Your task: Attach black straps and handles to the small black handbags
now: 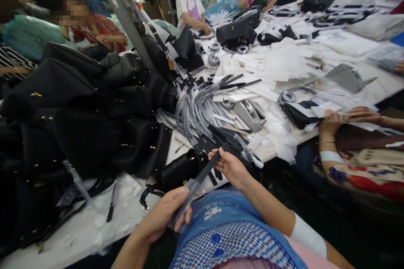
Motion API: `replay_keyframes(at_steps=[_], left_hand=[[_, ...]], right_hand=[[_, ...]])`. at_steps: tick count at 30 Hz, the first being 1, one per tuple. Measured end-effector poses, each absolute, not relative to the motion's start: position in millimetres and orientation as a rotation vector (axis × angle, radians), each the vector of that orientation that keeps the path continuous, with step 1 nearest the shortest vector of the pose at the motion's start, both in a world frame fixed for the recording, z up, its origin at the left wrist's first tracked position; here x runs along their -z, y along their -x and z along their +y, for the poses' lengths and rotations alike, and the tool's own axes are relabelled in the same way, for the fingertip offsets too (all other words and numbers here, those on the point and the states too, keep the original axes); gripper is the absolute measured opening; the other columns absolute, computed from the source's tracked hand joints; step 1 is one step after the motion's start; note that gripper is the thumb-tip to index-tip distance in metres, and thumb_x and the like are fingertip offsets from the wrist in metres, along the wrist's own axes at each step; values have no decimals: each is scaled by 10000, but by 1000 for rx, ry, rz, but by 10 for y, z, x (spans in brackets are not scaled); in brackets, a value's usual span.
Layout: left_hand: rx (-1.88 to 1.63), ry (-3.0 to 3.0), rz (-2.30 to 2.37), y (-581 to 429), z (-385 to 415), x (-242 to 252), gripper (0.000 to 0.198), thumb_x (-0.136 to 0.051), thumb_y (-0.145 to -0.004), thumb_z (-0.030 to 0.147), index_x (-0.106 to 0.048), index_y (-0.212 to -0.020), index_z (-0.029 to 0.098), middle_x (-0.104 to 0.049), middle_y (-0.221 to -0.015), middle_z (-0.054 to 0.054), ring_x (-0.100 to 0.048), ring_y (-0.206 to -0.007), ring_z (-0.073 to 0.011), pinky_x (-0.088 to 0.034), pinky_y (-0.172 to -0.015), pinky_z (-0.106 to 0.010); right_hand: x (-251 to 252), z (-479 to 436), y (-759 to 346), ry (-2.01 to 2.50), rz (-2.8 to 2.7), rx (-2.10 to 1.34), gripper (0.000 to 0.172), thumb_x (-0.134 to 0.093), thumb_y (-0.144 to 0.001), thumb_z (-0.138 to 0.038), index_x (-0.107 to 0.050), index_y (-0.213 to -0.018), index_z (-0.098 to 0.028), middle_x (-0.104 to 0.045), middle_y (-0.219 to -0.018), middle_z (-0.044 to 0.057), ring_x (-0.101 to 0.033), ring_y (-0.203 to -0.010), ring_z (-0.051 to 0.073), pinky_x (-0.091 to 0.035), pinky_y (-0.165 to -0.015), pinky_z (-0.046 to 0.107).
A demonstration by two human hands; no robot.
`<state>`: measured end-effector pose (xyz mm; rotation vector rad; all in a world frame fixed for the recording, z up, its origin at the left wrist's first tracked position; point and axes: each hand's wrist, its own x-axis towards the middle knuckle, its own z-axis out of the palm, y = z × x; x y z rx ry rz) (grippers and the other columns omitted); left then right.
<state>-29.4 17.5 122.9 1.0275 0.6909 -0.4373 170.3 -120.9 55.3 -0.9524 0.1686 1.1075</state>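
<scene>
A flat black strap [206, 170] runs slantwise between my two hands, in front of my blue apron. My left hand [173, 208] is closed round its lower end, where a clear plastic sleeve [191, 185] covers it. Thumb and fingers of my right hand [229, 164] pinch the bare upper end. Just beyond lies a small black bag [179, 170] with a buckled strap. Behind my right hand a heap of black straps [217, 136] and plastic-wrapped straps [192, 113] spreads over the table.
Black handbags [72, 122] are piled high on the left. Tape dispensers [249, 115] and white paper sheets [271, 65] cover the table ahead. A co-worker's hands [334, 122] work on a black piece at right. Other people sit across the table. A grey post [126, 17] rises at left.
</scene>
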Motion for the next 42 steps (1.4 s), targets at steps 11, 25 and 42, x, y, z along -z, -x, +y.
replay_keyframes(at_steps=[11,25,42], left_hand=[[336,-1484,774,474,237,-1158,282,-538,-880,414,-690,-936,183,-706,-728,-34,-491,-385,-69,-362,-388,-166],[-579,-2168,733,666,45,-1066,314,-497,-905,169,-729,-1065,308,-680,-1201,-31,-654,-1058,-186,-436,-1015,-256],[32,-1873,687,752,272,-853,323,-533,-897,307,-657,-1191,249,-740,-956,-53,-683,-859,-188,-510,-872,-286]], right_hand=[[-579,-1302,-1827,957,149,-1058,290,-698,-806,-429,-680,-934,-169,-660,-916,37,-379,-500,37,-285,-369,151],[-635,-1565,-1720,1102,-76,-1075,371,-726,-790,-295,-622,-1138,-218,-673,-1087,52,-531,-652,90,-449,-619,223],[-567,-1553,-1729,1037,-4,-964,289,-824,-678,-348,-634,-854,-219,-695,-932,9,-607,-652,81,-527,-635,208]])
